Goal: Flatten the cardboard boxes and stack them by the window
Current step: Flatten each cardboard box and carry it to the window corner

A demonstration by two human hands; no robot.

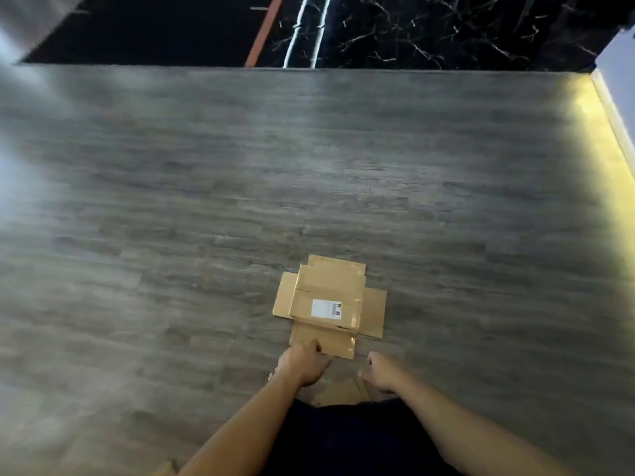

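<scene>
Flattened box on floor, left hand at its near flap.

Cardboard box [330,305] lies opened out flat on the grey wood floor [171,201], white label [326,308] up, side flaps spread. Left hand [302,364] curls over the box's near edge, gripping the flap. Right hand [379,371] hangs just right of that edge, fingers loosely curled, holding nothing as far as the blur lets me judge. More cardboard [343,393] shows nearer than the box, under the hands. Step looks like flattening done, pickup starting. Next: get both hands on it and carry it to the window stack; no window visible from here.
</scene>
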